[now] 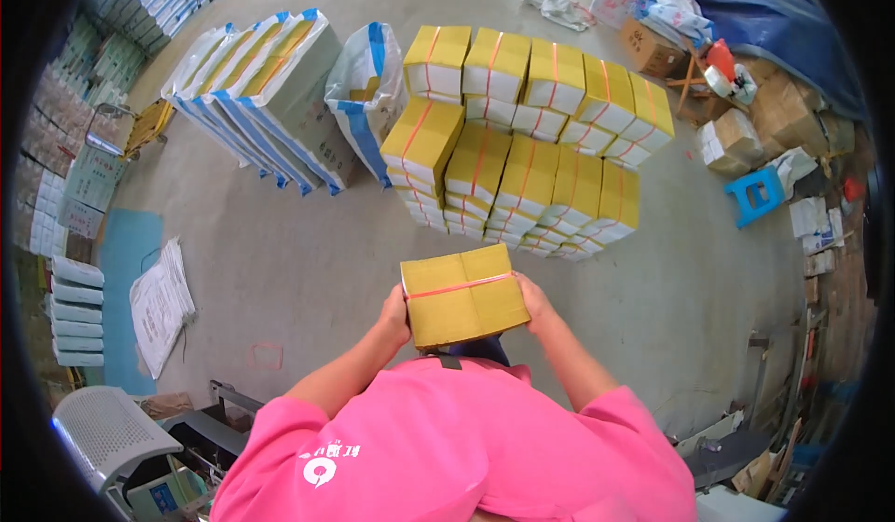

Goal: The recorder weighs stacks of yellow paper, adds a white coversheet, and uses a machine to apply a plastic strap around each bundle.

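Between my two hands, in front of my waist, is a bundle [457,312] topped with yellow-brown board and tied with a red-pink strap. My left hand [396,315] grips its left side, and my right hand [534,302] grips the right side. The fingers are partly hidden behind and under it. Just ahead stand stacked rows of similar strapped bundles [530,179], white at the sides with yellow-brown tops. Left of these rows stands an open white and blue woven sack [359,135], with something yellow-brown inside.
Several filled white and blue sacks [284,84] stand in a row at the far left. A flat pile of white sacks [163,303] lies on the floor at left. To the right are a blue stool [755,196] and cardboard boxes [788,116]. A perforated metal chair [117,433] is at lower left.
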Motion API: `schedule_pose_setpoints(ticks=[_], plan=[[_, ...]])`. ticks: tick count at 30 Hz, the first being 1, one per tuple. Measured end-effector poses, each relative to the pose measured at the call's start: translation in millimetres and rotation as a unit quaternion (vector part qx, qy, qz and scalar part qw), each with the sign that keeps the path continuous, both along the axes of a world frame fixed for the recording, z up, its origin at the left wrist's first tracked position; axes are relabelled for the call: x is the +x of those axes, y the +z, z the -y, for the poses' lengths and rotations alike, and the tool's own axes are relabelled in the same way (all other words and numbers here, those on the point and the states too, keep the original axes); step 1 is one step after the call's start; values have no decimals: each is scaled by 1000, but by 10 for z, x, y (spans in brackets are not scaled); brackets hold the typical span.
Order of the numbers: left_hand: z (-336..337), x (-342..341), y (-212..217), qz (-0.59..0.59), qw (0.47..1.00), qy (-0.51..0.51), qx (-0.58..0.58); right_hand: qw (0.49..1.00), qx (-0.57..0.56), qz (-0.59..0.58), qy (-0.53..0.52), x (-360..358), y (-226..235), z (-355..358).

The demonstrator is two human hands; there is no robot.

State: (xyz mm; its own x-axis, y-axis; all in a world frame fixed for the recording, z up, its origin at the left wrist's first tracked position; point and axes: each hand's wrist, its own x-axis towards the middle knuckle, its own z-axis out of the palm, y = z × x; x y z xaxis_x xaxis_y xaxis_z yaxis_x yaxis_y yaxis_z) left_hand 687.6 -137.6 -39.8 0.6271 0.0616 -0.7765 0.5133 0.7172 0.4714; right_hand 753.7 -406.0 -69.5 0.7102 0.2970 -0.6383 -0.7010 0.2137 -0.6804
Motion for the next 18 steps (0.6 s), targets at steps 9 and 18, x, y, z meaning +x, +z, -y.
schedule_pose_setpoints(ticks=[9, 18], plan=[[671, 2024, -598, -20, 977, 186, -97, 966, -131, 38, 222, 3076, -240, 81], [766, 3498, -861, -83, 953, 280, -86, 916, -132, 188, 328, 5124, -715, -491]])
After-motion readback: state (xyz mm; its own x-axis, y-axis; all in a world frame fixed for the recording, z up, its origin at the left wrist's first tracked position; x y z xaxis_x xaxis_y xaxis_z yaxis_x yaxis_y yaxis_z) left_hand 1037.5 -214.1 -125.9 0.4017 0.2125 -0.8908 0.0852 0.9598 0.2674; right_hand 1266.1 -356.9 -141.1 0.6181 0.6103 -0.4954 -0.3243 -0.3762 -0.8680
